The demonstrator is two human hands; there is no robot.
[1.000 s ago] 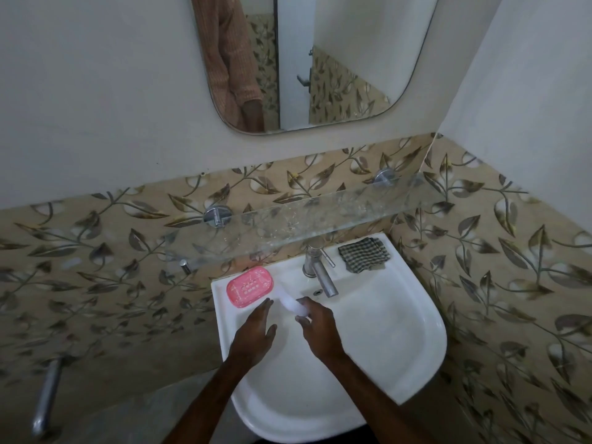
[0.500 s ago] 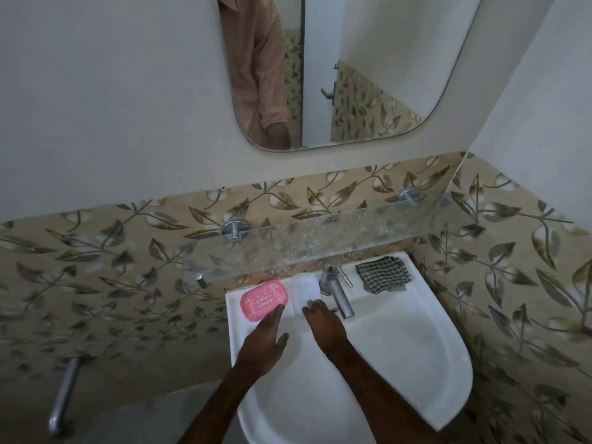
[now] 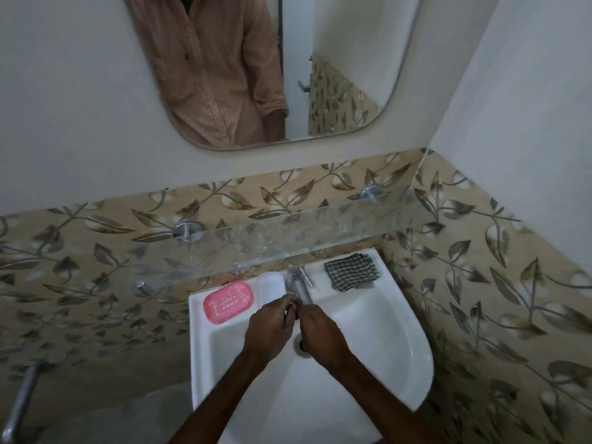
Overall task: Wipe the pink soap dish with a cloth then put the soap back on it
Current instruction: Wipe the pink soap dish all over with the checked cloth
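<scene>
Left hand [image 3: 270,320] and right hand [image 3: 320,331] meet under the tap [image 3: 298,280], fingers [image 3: 285,304] curled tip to tip. I cannot tell whether they pinch anything. The pink soap dish [image 3: 228,302] sits bare on the rear-left ledge of the sink [image 3: 400,331], with the soap [image 3: 270,285] just beside it. Risk, in my judgement: slick soap slipping into the basin. The cloth [image 3: 350,270] lies beyond the tap, below the glass shelf [image 3: 288,238]. The spout obstructs that reach.

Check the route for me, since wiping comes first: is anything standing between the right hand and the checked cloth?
Nothing visible does. The right hand is in front of the tap, and the checked cloth lies on the washbasin rim to the tap's right. The tap stands left of that path, not across it.
</scene>
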